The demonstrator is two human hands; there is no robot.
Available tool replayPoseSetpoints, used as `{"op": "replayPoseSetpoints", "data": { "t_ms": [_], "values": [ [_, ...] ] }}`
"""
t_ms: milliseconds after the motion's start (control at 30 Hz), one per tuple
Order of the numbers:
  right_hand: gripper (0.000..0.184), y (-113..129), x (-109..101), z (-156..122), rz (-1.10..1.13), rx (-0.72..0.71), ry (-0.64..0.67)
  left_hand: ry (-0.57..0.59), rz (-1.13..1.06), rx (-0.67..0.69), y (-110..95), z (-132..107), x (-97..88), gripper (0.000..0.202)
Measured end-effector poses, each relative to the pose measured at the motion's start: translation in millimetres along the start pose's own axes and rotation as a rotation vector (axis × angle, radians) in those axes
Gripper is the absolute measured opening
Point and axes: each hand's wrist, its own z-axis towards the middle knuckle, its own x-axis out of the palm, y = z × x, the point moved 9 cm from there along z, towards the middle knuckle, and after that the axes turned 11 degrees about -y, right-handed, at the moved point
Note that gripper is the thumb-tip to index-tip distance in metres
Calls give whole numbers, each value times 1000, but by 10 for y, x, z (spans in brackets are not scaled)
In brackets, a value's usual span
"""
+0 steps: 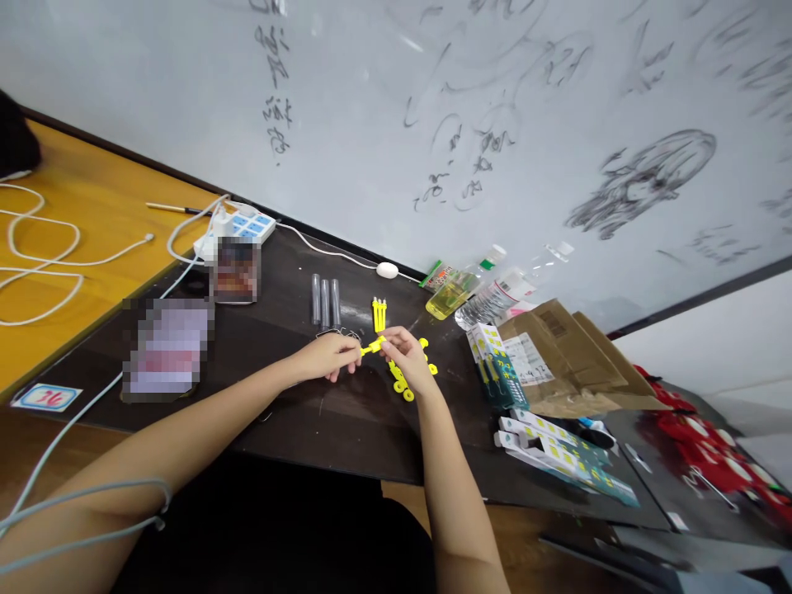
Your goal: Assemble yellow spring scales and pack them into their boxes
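My left hand (327,356) and my right hand (405,356) meet over the dark mat (297,421), fingers pinched on a small yellow plastic piece (372,347) held between them. More yellow pieces (405,386) lie on the mat just under and right of my right hand. An upright yellow part (379,313) stands right behind the hands. Three grey tubes (325,300) lie side by side behind my left hand.
A white power strip (238,228) with cables sits at the back left on the wooden table (68,289). Plastic bottles (488,289), a cardboard box (569,355), printed packaging (557,450) and red items (711,454) crowd the right side. A whiteboard (433,107) stands behind.
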Motion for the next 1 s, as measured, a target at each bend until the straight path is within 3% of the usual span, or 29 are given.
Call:
{"op": "replayPoseSetpoints", "data": {
  "t_ms": [367, 1000],
  "values": [
    [29, -141, 21, 0, 16, 81, 6, -50, 117, 65, -82, -49, -57, 19],
    [25, -125, 45, -36, 8, 21, 43, -168, 310, 138, -164, -63, -139, 25]
  ]
}}
